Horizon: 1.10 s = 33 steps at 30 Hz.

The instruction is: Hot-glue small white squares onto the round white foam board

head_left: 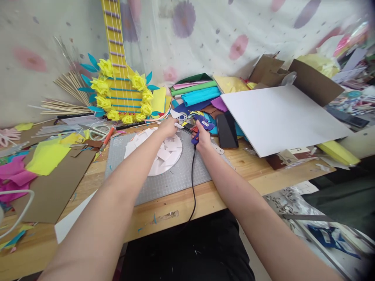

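Glue gun [195, 138], blue with a black cord [192, 183], sits gripped in the right hand [204, 135] over the far side of a grey mat [175, 189]; the left hand [168, 128] pinches a white piece [178, 125] near its tip. Nearer, a paper-covered white disc [164, 168] lies on the mat, upon the wooden bench [249, 171].

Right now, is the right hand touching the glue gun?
Touching. The head view shows the right hand closed around the glue gun.
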Tool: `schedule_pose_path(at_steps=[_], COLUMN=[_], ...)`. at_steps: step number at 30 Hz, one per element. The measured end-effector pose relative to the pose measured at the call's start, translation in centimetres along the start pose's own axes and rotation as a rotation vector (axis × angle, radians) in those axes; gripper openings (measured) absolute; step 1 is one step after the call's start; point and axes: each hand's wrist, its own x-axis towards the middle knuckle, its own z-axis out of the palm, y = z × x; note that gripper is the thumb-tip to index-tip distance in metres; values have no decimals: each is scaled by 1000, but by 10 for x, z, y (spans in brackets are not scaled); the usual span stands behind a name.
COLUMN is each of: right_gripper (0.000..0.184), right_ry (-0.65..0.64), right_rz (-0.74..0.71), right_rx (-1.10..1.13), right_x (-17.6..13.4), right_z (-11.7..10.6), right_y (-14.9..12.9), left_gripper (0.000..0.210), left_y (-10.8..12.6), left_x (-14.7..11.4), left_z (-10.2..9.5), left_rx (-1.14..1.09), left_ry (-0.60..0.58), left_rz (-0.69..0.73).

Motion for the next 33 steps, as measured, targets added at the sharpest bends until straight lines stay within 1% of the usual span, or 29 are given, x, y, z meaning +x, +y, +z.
schedule_pose_path(at_steps=[3,5,7,9,12,14,16,17,19,20,21,22,23,26,27,28,30,31,33], right_gripper=[38,39,41,41,34,31,29,30,30,29,29,29,29,28,26,24,21,20,22], right_ry=[13,6,-11,-25,-14,1,2,0,-1,2,7,9,10,-26,-61,-102,-185,-213,-241], right_rz=[34,38,31,25,40,49,44,42,45,52,59,65,69,67,72,87,135,158,177], right_rx=[37,45,44,49,71,78,76,75,77,80,83,84,81,25,-5,-34,-83,-101,-134], right_x=[2,3,4,4,3,2,1,0,-1,-1,-2,-2,-3,-5,-6,-7,-10,-12,-14], right_z=[0,0,0,0,0,0,1,1,2,2,2,3,3,4,4,4,5,5,7], right_y=[-2,-2,-2,-1,-1,-2,-3,-3,-4,-5,-6,-6,-7,-7,-7,-7,-6,-6,-4], left_gripper=[48,46,42,37,34,33,34,34,36,38,38,38,38,47,46,43,40,40,37], left_y=[-1,-3,-4,-3,-1,-2,-4,-5,-7,-7,-6,-5,-3,-5,-10,-17,-38,-51,-75], left_x=[14,18,18,17,14,13,12,11,8,6,1,-4,-11,-35,-43,-50,-61,-65,-71], left_z=[8,10,10,11,11,9,5,2,-5,-8,-11,-14,-16,-23,-26,-30,-41,-47,-58], left_rx=[67,119,163,192,227,224,163,108,-17,-76,-122,-146,-144,13,73,116,166,190,221], left_ry=[-40,-67,-63,-31,35,107,200,249,336,350,339,305,251,91,51,18,8,10,-20], left_rz=[5,19,45,68,75,72,20,-35,-189,-264,-324,-358,-363,-299,-310,-359,-497,-568,-666])
